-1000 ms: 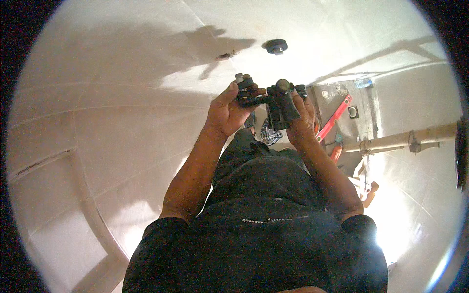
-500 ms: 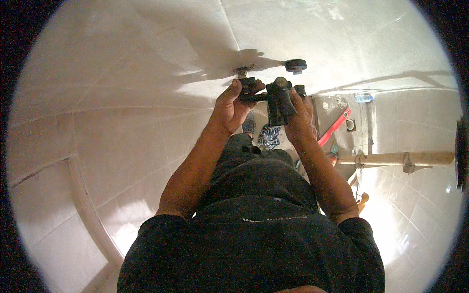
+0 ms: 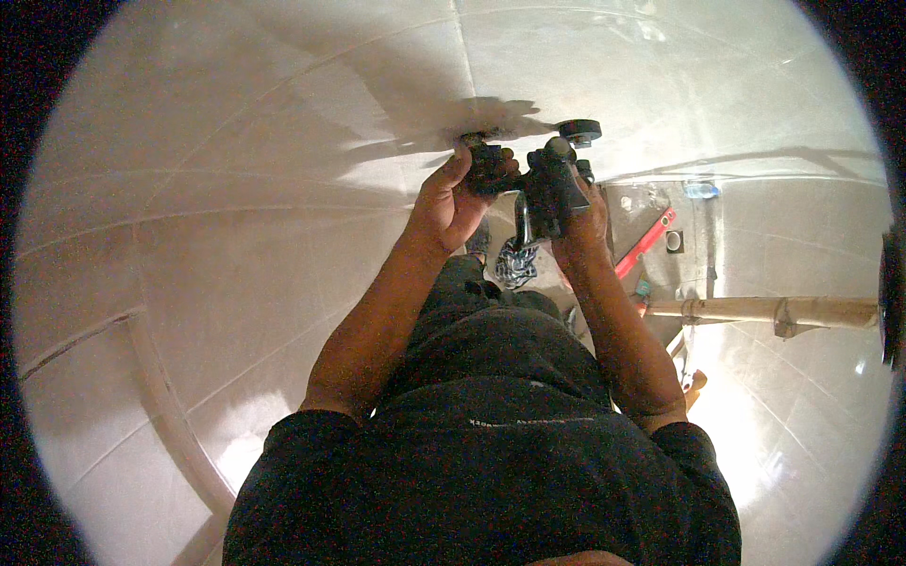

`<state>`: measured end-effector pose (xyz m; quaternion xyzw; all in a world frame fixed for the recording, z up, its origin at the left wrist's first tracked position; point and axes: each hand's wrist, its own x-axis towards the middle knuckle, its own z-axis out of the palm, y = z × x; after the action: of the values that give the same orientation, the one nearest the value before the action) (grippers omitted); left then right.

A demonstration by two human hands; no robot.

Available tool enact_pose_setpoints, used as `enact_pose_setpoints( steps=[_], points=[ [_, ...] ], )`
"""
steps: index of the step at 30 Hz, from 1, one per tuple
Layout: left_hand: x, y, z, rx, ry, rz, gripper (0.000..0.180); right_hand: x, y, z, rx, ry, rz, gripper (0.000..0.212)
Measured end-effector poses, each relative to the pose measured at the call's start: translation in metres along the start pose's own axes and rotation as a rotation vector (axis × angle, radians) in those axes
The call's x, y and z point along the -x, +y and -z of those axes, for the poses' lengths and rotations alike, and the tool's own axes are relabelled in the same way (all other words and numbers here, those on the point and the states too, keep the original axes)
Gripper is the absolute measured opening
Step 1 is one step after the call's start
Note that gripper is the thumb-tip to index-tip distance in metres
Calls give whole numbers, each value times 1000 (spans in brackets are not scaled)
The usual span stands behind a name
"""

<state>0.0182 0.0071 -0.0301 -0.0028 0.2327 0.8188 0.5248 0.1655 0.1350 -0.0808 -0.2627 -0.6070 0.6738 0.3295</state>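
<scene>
Up against the tiled wall I hold a black wall-mounted mixer tap (image 3: 549,193) with both hands. My left hand (image 3: 444,206) is closed around its left end, close to a fitting (image 3: 473,139) that comes out of the wall. Around the right side of the tap's body my right hand (image 3: 587,224) is wrapped; its fingers are partly hidden. A round black cover plate (image 3: 579,130) sits at the wall just beyond the tap's right end. Whether the tap's left end is joined to the fitting cannot be made out.
On the floor to the right lie a red spirit level (image 3: 646,243) and a clear bottle (image 3: 700,191), near a round drain opening (image 3: 674,241). A patterned cloth (image 3: 515,265) is by my feet. A wooden pole (image 3: 774,311) crosses at the right.
The tap has turned a little in my hands, and a shiny curved part under its body now shows. Both hands keep their hold in nearly the same place.
</scene>
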Motion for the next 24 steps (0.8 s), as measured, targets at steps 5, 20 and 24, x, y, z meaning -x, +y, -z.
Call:
enact_pose_setpoints(
  steps=[5,20,24],
  points=[
    [-2,2,2,9,11,-2,50,-1,-49,-10,-560,74,-453,36],
    [0,2,-6,-137,72,76,37,-8,-59,0,-110,149,-316,45],
    [-5,-1,-1,-129,81,50,39,-16,-69,2,-351,171,-379,35]
  ],
)
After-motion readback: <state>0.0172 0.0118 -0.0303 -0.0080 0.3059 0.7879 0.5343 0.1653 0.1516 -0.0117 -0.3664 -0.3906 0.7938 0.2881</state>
